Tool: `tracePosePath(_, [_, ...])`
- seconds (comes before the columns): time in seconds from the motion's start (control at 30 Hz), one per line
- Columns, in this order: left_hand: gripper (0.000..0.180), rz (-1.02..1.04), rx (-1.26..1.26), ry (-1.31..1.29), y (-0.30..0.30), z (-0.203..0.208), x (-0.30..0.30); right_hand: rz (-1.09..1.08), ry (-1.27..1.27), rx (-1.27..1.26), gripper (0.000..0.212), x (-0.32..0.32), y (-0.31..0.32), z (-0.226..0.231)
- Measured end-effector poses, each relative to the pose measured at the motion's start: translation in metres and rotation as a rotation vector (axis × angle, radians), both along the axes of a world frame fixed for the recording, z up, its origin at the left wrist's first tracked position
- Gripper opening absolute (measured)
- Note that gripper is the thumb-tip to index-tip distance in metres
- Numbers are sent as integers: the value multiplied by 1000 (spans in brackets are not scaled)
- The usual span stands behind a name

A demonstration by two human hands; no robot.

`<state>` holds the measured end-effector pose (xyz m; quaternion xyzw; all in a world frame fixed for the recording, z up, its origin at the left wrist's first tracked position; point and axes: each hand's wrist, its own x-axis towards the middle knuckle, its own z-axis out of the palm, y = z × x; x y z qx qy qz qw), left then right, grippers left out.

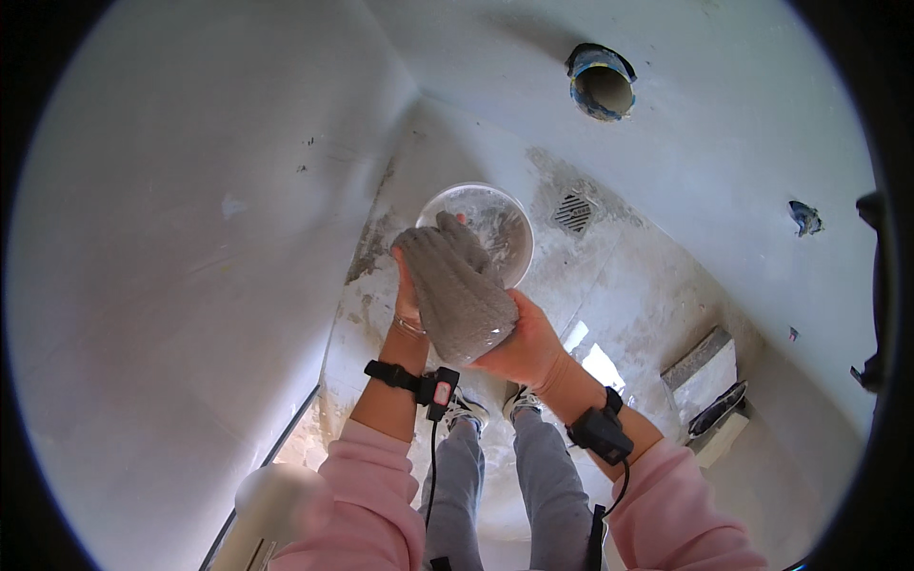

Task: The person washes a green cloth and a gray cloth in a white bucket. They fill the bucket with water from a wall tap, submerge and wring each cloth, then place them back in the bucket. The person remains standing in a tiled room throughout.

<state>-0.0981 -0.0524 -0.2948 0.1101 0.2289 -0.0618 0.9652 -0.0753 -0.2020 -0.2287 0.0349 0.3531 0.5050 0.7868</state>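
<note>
A wet-looking grey cloth (459, 290), bunched into folds, is held up between my two hands. My left hand (407, 293) wraps its left side, with most of the fingers hidden behind it. My right hand (529, 344) closes round its lower right side. Just beyond, a round whitish bucket (511, 233) stands on the floor, and the cloth covers part of its near side from sight. Water or a wet bottom shows inside the bucket.
A square floor drain (573, 213) lies right of the bucket. Walls rise at left and right; a pipe opening (604, 90) pierces the right one. Flat slabs or boards (703, 376) rest at the right wall's foot. My shoes (466, 411) stand behind the cloth.
</note>
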Motion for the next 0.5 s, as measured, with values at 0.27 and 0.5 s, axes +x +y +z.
tracePosePath(0.27, [36, -409, 703, 175, 25, 18, 45, 652, -1005, -461, 87, 33, -8, -29])
tracePosePath(0.5, [33, -593, 1441, 106, 14, 8, 55, 973, -1446, -1066, 88, 28, 12, -72])
